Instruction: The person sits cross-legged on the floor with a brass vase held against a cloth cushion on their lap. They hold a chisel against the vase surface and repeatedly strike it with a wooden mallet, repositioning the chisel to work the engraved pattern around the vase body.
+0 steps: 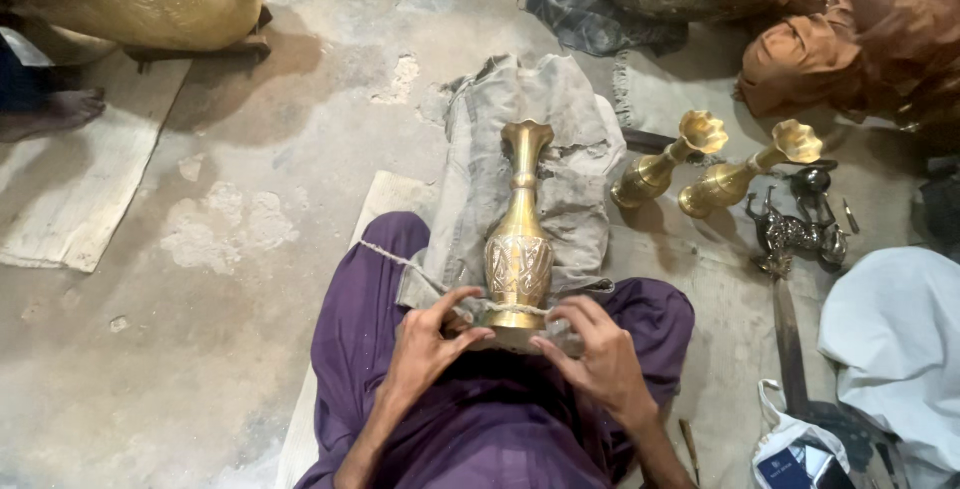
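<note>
A bare concrete floor (230,349) fills most of the frame. At the lower centre, purple trousers (500,429) cover the person's lap, and a grey cloth (570,139) runs from the lap up toward the centre. On that cloth lies a brass vase (520,239), fluted mouth pointing to the top of the frame, its foot toward the person. The left hand (425,344) grips the foot from the left, thumb hooked over its rim; the right hand (598,354) closes on it from the right, fingers curled against the base. Two smaller brass vases (720,164) lie at the right of centre, just beside dark metal figurines (795,229)
</note>
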The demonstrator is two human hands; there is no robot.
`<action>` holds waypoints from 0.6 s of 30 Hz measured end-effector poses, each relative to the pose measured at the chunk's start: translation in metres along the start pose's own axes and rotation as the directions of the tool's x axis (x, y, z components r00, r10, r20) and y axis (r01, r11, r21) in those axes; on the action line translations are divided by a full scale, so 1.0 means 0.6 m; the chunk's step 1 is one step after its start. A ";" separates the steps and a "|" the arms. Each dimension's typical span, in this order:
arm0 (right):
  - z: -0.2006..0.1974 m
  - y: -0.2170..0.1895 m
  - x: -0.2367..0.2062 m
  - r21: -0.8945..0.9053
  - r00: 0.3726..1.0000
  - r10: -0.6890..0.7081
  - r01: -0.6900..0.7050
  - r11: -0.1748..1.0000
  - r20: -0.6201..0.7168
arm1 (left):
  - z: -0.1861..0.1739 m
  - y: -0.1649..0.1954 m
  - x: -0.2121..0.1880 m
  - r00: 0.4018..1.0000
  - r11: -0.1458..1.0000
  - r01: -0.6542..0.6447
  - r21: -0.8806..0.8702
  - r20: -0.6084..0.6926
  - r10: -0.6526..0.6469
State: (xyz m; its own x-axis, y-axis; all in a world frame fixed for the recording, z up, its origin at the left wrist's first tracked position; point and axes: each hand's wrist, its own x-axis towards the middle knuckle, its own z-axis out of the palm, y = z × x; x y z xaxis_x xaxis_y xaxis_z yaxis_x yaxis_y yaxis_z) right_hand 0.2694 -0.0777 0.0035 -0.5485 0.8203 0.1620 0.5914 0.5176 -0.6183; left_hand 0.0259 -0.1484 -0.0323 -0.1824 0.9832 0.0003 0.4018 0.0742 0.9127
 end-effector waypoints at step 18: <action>0.092 0.019 -0.016 0.031 0.998 -0.031 0.033 0.999 -0.050 | -0.065 -0.005 0.124 0.958 0.840 0.235 -0.489 -0.028 -0.284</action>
State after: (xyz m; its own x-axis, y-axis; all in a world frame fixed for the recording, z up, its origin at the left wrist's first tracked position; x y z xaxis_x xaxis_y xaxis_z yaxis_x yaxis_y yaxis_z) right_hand 0.2487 -0.0930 -0.0475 -0.5362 0.8151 0.2194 0.5546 0.5362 -0.6363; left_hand -0.0239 -0.0820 -0.0188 -0.3141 0.9165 -0.2478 -0.1443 0.2119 0.9666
